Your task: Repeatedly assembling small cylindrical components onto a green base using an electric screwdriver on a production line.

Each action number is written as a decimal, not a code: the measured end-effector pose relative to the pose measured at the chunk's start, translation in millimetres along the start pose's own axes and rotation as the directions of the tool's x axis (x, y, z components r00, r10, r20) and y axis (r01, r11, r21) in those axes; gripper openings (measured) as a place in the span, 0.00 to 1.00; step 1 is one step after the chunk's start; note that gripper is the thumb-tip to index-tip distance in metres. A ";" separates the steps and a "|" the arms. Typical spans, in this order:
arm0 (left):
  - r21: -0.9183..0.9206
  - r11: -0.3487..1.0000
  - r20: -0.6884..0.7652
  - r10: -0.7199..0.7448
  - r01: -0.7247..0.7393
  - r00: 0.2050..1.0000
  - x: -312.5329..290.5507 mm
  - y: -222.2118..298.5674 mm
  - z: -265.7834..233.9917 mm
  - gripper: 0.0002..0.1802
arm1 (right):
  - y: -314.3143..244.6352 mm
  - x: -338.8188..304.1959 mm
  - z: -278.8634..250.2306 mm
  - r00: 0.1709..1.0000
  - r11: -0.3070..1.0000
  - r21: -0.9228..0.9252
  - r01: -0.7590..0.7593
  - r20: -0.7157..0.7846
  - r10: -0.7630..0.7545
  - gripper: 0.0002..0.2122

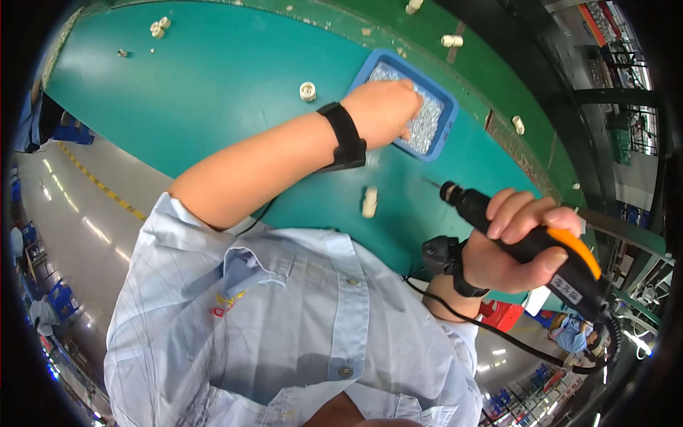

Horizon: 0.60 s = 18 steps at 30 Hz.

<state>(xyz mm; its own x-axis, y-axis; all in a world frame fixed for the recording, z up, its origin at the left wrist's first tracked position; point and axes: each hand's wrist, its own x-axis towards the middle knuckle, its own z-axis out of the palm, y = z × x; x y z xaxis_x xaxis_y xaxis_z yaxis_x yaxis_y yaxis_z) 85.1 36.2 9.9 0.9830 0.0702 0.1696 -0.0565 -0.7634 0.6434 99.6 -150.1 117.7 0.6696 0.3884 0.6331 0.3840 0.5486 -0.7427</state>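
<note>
My left hand [384, 108] reaches into a blue plastic tray [446, 141] filled with small shiny metal screws [425, 128]. Its fingers curl down among them, and whatever they pinch is hidden beneath the hand. On the right, my right hand [516, 245] is wrapped around a black and orange electric screwdriver [491, 217]. The thin bit points up and left toward the tray, apart from everything. A cream plastic fitting [370, 202] lies on the table between my arms. Another cream fitting [307, 91] stands beyond my left forearm.
The green tabletop [213, 85] carries a cluster of cream fittings [160, 28] at the far left. Beyond its raised edge, a green belt [491, 78] bears several more, including a cream piece [451, 41]. A black cable [498, 331] loops from the screwdriver below my right wrist.
</note>
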 end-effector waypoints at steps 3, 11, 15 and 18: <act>-0.109 0.992 0.125 -0.048 0.062 0.991 6.5 6.6 -4.7 0.05 | -1.3 -5.0 -6.1 1.000 0.999 -0.044 -0.012 -0.022 0.011 0.16; -0.198 0.969 -0.226 0.104 -0.150 0.969 -4.9 6.3 -1.5 0.07 | -4.0 0.3 -12.2 0.999 1.000 0.000 -0.005 -0.052 0.005 0.17; -0.489 0.871 -0.141 -0.033 -0.041 0.990 -27.6 24.8 -7.2 0.07 | -7.4 3.2 -12.9 0.999 0.995 0.091 0.030 -0.027 -0.027 0.20; -0.656 0.746 0.018 -0.137 0.115 0.990 -46.8 28.4 -8.6 0.06 | -11.3 3.4 -7.1 1.000 0.979 0.202 0.031 0.001 -0.031 0.20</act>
<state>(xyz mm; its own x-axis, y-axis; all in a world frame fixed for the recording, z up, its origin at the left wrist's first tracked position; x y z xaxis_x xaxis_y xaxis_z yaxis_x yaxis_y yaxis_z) 36.0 16.8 26.6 0.9845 0.1625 0.0667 -0.0439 -0.1399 0.9892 102.0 -160.3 126.7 0.6569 0.3714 0.6562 0.2680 0.6984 -0.6636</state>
